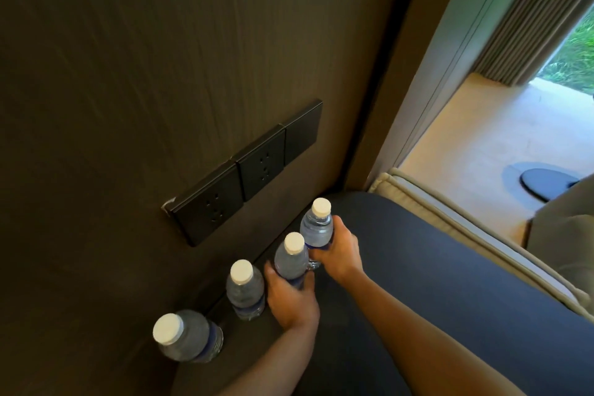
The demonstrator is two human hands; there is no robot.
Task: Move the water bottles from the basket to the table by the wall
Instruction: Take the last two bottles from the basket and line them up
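Bottles upright in both grips: left hand (pixel 291 299), right hand (pixel 337 251), on table (pixel 401 267).

The blue bottle labels (pixel 249 309) are too blurred to read.

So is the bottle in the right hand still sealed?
Shut: the bottle in the right hand wears its white cap. Whether the seal is unbroken is too small to tell.
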